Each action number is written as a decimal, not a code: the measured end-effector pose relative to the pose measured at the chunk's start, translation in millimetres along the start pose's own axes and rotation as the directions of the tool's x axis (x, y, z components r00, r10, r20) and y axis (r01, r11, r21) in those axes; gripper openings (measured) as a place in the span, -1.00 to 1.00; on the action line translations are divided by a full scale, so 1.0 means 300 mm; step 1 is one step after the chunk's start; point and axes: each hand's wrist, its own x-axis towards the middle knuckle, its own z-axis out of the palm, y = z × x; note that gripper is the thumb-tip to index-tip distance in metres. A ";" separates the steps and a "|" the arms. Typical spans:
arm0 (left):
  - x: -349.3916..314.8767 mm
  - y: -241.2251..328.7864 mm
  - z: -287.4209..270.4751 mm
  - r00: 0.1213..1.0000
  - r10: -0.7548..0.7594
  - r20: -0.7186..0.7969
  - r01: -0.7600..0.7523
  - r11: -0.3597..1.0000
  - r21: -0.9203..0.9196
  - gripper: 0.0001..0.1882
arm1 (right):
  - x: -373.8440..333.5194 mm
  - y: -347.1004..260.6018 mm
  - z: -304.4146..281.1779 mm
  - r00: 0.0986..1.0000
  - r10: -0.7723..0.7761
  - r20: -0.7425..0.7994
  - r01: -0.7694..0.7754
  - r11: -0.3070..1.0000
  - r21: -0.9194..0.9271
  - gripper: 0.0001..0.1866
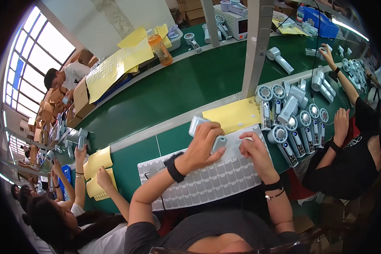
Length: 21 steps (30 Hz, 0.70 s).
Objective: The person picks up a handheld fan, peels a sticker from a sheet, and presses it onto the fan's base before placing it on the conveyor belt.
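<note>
Sticker sheet (pixel 207 180), white, grey rectangular labels in rows, on green bench; yellow sheet (pixel 235 114) behind. Left hand (pixel 203 146) grasping handheld fan (pixel 218 143); right hand (pixel 254 148) pinching at sheet.

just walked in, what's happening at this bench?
A person at a green conveyor bench holds a small handheld fan in the left hand. The right hand rests on a white sheet of sticker labels. More pale blue fans lie grouped to the right, beside a yellow backing sheet. Co-workers sit on both sides.
</note>
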 end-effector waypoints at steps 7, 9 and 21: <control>0.186 -0.506 -0.109 0.922 0.024 0.386 -0.239 0.820 0.521 -0.65 | 0.012 0.211 0.020 0.849 -0.490 0.198 0.258 0.058 -0.964 -0.84; 0.195 -0.584 -0.131 0.909 -0.031 0.416 -0.216 0.817 0.535 -0.66 | 0.019 0.232 0.026 0.786 -0.584 0.203 0.250 0.000 -0.968 -0.87; 0.124 -0.596 -0.163 0.908 0.005 0.418 -0.269 0.772 0.576 -0.63 | 0.049 0.225 0.034 0.781 -0.609 0.139 0.207 0.043 -0.977 -0.93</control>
